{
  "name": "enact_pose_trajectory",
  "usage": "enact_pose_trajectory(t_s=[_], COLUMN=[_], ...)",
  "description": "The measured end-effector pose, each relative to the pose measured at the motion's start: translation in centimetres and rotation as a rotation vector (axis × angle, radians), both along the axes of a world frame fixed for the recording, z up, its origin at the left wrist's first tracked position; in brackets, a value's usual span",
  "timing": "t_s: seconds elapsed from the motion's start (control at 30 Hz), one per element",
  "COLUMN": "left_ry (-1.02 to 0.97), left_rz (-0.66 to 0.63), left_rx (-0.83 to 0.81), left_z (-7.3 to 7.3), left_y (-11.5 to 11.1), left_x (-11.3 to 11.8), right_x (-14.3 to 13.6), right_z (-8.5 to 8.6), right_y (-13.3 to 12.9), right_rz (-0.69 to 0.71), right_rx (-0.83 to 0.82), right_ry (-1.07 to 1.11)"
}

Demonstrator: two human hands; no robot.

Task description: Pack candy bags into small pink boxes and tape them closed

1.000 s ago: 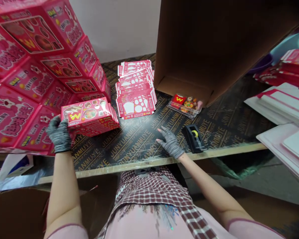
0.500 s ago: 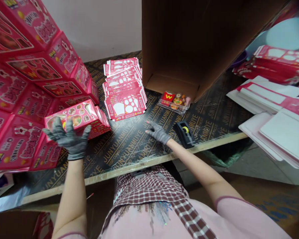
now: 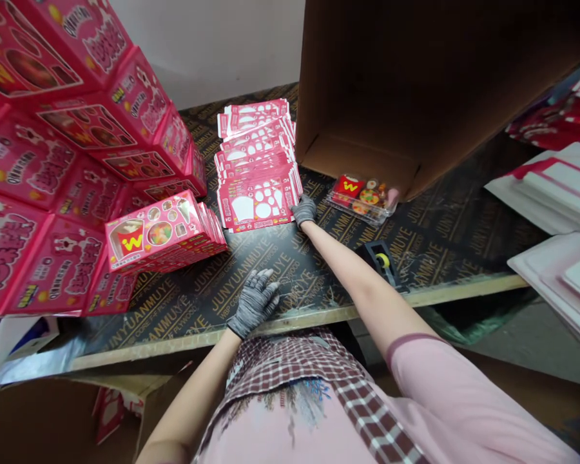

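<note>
My right hand (image 3: 304, 211), in a grey knit glove, is at the right edge of the fanned stack of flat pink cartons (image 3: 258, 205). Its fingers close on the near right corner of the top carton, partly hidden from view. Over the black tabletop, close to the front edge, my left hand (image 3: 255, 301) hangs empty, its gloved fingers stretched and slightly bent. To the left of the flat cartons lies a filled pink toy box (image 3: 157, 233) with cut-out windows, resting on several folded cartons.
Stacked pink boxes (image 3: 62, 161) rise at the left. A large open cardboard box (image 3: 362, 154) stands behind a clear tray of toy food (image 3: 365, 198). A tape dispenser (image 3: 379, 261) sits near the front edge. White and pink sheets (image 3: 555, 258) lie at the right.
My left hand has let go of the filled toy box and come right to the table's front. My right hand has reached forward to the flat cartons. The view has shifted left.
</note>
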State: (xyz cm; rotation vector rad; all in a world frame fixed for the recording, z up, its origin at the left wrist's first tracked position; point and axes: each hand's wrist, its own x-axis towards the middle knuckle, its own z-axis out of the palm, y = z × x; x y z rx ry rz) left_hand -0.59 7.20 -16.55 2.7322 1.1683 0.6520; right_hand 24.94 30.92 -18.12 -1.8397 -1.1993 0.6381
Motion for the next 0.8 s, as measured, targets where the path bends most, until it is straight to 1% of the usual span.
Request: enact_pose_trajectory(t_s=[0.1,0.17,0.27,0.37,0.47,0.53,0.6,0.67,0.73,0.8], left_ry=[-0.003,-0.032,-0.098,-0.154,-0.198,-0.241,-0.264,-0.263,-0.259,-0.278], left_rz=[0.035,0.082,0.166,0.251,0.307,0.308,0.288,0.272,0.288,0.315], left_rx=[-0.063,-0.102,-0.084,-0.018,-0.058,-0.146,-0.219,-0.243,-0.236,-0.236], left_z=[0.7,1.4,2.9,4.4,5.3,5.5,5.5,5.4,5.5,5.8], left_y=[1.7,2.8,4.0,5.0,5.8,6.1,6.3,6.4,6.5,6.5], left_x=[-0.7,-0.6,0.6,2.5,4.2,4.8,5.1,5.1,4.8,4.3], right_x=[0.9,2.3,4.9,7.2,8.3,8.3,7.8,6.9,5.9,5.0], right_z=[0.6,1.4,3.1,5.0,6.4,7.3,8.2,9.2,10.2,10.9], right_y=[-1.5,-3.8,-9.0,-14.8,-19.1,-20.7,-21.7,-22.4,-23.2,-23.7], right_rz=[-0.020,-0.036,-0.004,0.135,0.185,0.188,0.200,0.224,0.283,0.397], right_rx=[0.037,0.062,0.150,0.272,0.274,0.261,0.257,0.266,0.263,0.218], right_ry=[0.060,0.073,0.097,0.141,0.138,0.103,0.017,-0.099,-0.168,-0.148])
